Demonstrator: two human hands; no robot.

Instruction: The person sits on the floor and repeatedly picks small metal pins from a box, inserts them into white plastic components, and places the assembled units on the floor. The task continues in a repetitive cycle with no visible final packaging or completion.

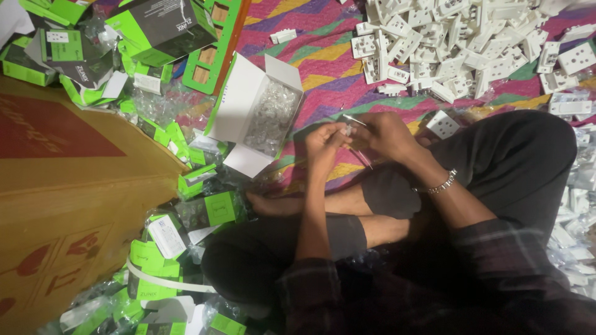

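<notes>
— What's all the green over there on the left?

— Small green cartons [211, 209], flat-sided with white label patches, heaped along the edge of a big brown cardboard box [68, 186]; that box bears a dark red panel and red stencilled marks on its side; more green-and-black cartons [164, 28] lie at the top, some opened out flat.

— And the white box in the middle?

— An open white carton [257, 115], flaps spread, full of little clear plastic bags; crumpled clear wrappers lie round it.

— What is the person holding?

— The left hand [324, 141] is pinched shut on a small pale piece [348, 129]; the right hand [386, 133] is curled round a thin metal tool [355, 120], its tip at that piece; both hover above the crossed legs, just right of the white carton; what the piece is, I cannot tell.

— And underneath?

— A woven mat [323, 56] in pink, yellow, green and purple stripes on the floor; a great pile of white socket plates [472, 40] covers its far right end; one plate [443, 124] lies alone near the knee.
</notes>
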